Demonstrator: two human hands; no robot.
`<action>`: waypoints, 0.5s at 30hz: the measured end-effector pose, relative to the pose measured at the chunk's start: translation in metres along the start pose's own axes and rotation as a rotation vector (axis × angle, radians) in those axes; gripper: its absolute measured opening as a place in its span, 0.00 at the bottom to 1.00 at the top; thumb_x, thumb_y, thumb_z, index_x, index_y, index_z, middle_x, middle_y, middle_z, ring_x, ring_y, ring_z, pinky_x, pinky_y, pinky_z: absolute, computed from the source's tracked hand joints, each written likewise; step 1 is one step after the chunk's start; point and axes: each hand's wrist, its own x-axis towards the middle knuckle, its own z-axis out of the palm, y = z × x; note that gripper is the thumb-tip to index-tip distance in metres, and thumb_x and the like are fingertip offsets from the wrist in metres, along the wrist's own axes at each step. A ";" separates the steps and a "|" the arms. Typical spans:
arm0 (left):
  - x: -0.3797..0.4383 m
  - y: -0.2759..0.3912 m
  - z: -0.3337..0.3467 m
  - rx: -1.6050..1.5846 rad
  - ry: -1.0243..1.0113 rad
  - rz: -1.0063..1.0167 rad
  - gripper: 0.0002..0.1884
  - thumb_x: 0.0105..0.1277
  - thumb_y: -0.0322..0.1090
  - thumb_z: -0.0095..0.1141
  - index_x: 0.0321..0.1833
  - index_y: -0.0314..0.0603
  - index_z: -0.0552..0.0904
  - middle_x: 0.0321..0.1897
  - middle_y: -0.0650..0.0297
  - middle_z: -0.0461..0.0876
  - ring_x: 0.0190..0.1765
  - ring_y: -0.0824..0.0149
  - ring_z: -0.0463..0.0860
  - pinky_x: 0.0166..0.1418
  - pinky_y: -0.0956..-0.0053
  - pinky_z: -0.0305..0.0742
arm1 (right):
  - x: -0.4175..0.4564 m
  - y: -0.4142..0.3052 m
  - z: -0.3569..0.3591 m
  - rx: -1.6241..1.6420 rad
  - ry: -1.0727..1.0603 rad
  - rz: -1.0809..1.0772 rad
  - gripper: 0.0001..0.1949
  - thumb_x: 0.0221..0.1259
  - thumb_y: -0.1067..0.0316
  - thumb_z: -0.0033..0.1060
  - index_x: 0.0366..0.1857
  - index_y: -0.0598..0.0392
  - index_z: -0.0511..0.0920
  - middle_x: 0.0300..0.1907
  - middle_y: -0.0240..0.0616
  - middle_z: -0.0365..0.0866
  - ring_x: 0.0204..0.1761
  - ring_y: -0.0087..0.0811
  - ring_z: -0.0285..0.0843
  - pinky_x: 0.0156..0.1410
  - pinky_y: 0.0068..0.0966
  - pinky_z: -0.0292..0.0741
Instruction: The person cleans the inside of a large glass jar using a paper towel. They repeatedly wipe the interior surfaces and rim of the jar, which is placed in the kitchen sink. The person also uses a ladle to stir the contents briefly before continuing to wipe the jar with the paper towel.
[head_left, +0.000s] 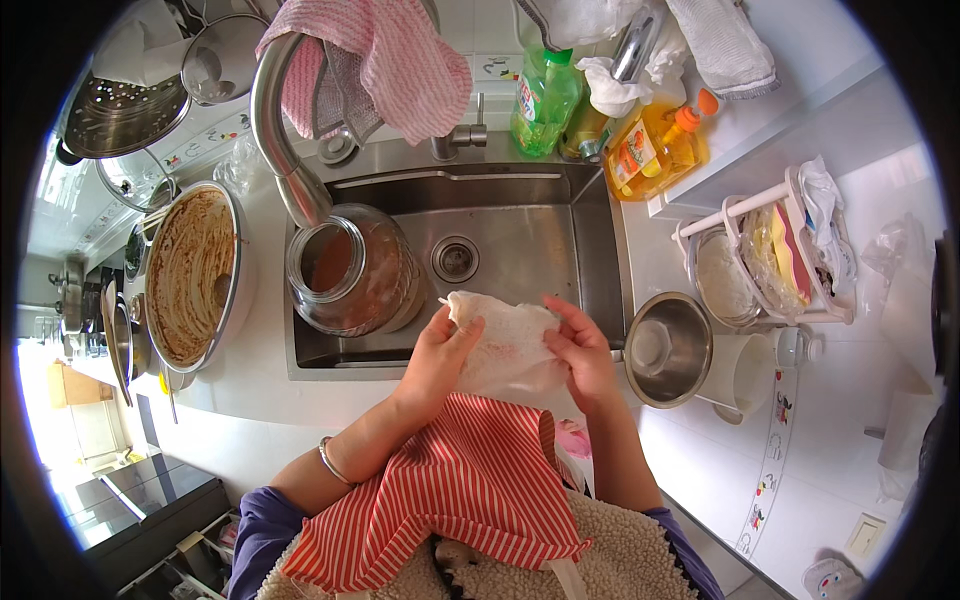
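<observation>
Between my two hands a thin white mesh cloth (510, 341) is spread just above the front edge of the sink. My left hand (436, 360) grips its left side, the thumb lying on top. On the other side my right hand (585, 352) pinches the right edge between thumb and fingers. The cloth looks damp, with a faint pinkish patch. Left of it, inside the stainless steel sink (517, 225), a large glass jar (382, 262) leans with its mouth under the tap (300, 180). Reddish-brown residue coats the inside of the jar.
A sauce-smeared white-rimmed basin (191, 277) stands left of the sink. To the right are a steel bowl (667, 349), a white jug (739, 371) and a rack (772, 247). Behind stand a green bottle (546, 105) and an orange soap bottle (649, 154). A pink towel (405, 67) hangs over the tap.
</observation>
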 end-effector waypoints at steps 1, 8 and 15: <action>0.002 -0.004 -0.004 0.043 0.023 0.023 0.15 0.74 0.38 0.49 0.59 0.41 0.71 0.46 0.66 0.79 0.47 0.73 0.79 0.50 0.77 0.76 | -0.003 -0.009 0.004 -0.075 0.053 -0.033 0.19 0.67 0.75 0.53 0.62 0.52 0.73 0.42 0.31 0.81 0.41 0.20 0.76 0.49 0.19 0.73; 0.008 -0.005 -0.009 -0.011 0.225 -0.034 0.09 0.73 0.36 0.47 0.53 0.46 0.71 0.30 0.71 0.75 0.27 0.79 0.73 0.24 0.81 0.67 | -0.010 -0.027 0.008 -0.444 0.257 -0.341 0.09 0.70 0.72 0.52 0.45 0.58 0.83 0.35 0.27 0.80 0.34 0.16 0.72 0.41 0.15 0.70; 0.010 -0.010 -0.019 -0.109 0.181 -0.144 0.14 0.74 0.42 0.45 0.58 0.47 0.70 0.29 0.67 0.77 0.25 0.76 0.75 0.23 0.81 0.66 | -0.011 -0.034 0.015 -0.628 0.255 -0.549 0.09 0.71 0.74 0.49 0.41 0.60 0.82 0.37 0.31 0.82 0.35 0.19 0.74 0.42 0.16 0.70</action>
